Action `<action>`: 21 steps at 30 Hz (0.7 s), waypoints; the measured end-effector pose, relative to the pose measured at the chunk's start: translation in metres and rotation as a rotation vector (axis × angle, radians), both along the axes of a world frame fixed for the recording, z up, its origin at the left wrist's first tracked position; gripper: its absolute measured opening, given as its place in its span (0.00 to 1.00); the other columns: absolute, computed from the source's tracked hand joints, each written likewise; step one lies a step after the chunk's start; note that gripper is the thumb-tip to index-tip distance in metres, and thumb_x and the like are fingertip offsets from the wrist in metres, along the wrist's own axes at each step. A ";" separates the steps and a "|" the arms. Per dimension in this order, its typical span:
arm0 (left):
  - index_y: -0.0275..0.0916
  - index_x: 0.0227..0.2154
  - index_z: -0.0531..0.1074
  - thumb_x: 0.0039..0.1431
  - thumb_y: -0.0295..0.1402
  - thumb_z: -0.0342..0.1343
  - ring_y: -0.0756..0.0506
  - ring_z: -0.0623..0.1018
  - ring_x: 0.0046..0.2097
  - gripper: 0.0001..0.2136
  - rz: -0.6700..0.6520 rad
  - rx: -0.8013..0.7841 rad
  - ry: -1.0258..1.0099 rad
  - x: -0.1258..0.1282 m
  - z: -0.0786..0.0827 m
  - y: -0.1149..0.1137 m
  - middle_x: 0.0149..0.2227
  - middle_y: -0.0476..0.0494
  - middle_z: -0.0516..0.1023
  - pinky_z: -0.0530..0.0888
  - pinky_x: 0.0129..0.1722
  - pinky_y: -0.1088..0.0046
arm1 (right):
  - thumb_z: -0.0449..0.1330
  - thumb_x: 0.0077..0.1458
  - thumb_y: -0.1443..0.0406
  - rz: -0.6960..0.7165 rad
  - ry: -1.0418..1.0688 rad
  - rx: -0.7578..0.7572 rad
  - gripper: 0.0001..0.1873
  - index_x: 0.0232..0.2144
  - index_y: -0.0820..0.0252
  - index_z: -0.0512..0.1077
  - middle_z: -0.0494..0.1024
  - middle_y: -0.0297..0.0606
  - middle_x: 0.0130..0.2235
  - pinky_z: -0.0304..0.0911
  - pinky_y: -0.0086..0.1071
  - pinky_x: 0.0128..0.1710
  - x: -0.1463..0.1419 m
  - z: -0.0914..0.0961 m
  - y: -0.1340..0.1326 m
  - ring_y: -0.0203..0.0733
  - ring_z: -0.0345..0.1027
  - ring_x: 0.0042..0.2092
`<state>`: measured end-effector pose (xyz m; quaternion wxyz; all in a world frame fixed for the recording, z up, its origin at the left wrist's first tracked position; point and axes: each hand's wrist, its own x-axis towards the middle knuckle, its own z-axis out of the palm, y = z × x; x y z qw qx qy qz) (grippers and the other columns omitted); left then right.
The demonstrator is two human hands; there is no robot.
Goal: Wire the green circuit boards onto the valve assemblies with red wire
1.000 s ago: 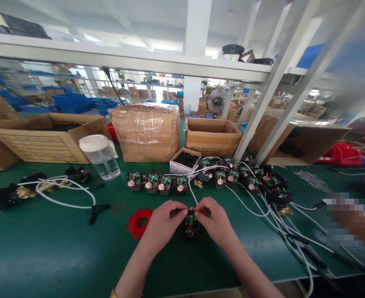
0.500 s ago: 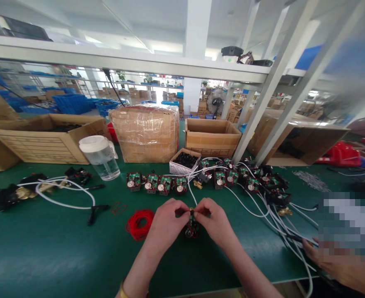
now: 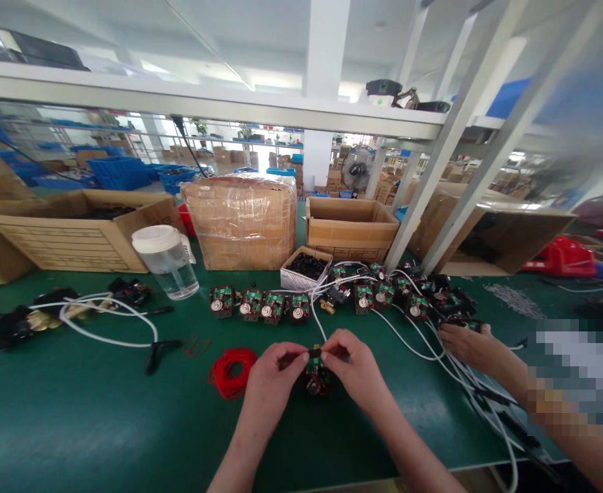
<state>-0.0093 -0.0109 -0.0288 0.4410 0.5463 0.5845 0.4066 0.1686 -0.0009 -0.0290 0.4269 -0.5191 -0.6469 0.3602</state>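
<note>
My left hand [image 3: 279, 376] and my right hand [image 3: 353, 363] meet at the middle of the bench, thumbs and forefingers pinched. Between their fingertips is a small black part [image 3: 314, 353], one end in each hand; its exact kind is too small to make out. It sits at the far end of a circuit-board unit [image 3: 316, 378] with red wires and a round silver piece, lying on the green bench top [image 3: 142, 424]. A white cable [image 3: 319, 320] runs away from that end. Left of my left hand lies a coil of red wire [image 3: 232, 373].
Several similar units [image 3: 252, 304] stand in a row behind my hands, by a small box of black parts [image 3: 305, 266]. A water jar [image 3: 166, 261] and cardboard boxes [image 3: 239, 222] line the back. At right, a co-worker's hand [image 3: 468, 346] touches units beside tangled white cables [image 3: 465, 383].
My left fingertips have shifted slightly, and the black part now shows between both hands. The co-worker's hand has moved from the cables near the bench edge up to the units at right.
</note>
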 end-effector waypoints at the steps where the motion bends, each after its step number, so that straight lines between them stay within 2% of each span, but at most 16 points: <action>1: 0.40 0.35 0.79 0.55 0.43 0.59 0.43 0.79 0.39 0.12 0.017 0.008 -0.014 0.001 -0.003 -0.002 0.36 0.45 0.81 0.73 0.41 0.66 | 0.60 0.51 0.68 -0.003 0.003 0.000 0.02 0.27 0.57 0.71 0.70 0.30 0.30 0.61 0.31 0.34 0.000 -0.001 0.000 0.38 0.65 0.32; 10: 0.41 0.41 0.80 0.56 0.48 0.59 0.42 0.79 0.41 0.18 0.127 0.007 -0.106 0.008 -0.016 -0.014 0.38 0.45 0.81 0.74 0.43 0.66 | 0.60 0.53 0.67 -0.007 0.024 0.007 0.02 0.29 0.56 0.72 0.70 0.31 0.31 0.63 0.32 0.34 0.000 -0.002 -0.002 0.39 0.66 0.33; 21: 0.43 0.45 0.80 0.56 0.46 0.59 0.41 0.80 0.44 0.18 0.107 -0.007 -0.137 0.005 -0.021 -0.019 0.43 0.44 0.83 0.75 0.47 0.63 | 0.60 0.54 0.66 -0.022 0.021 -0.004 0.02 0.30 0.56 0.73 0.72 0.31 0.31 0.63 0.32 0.34 0.001 -0.007 -0.004 0.39 0.67 0.33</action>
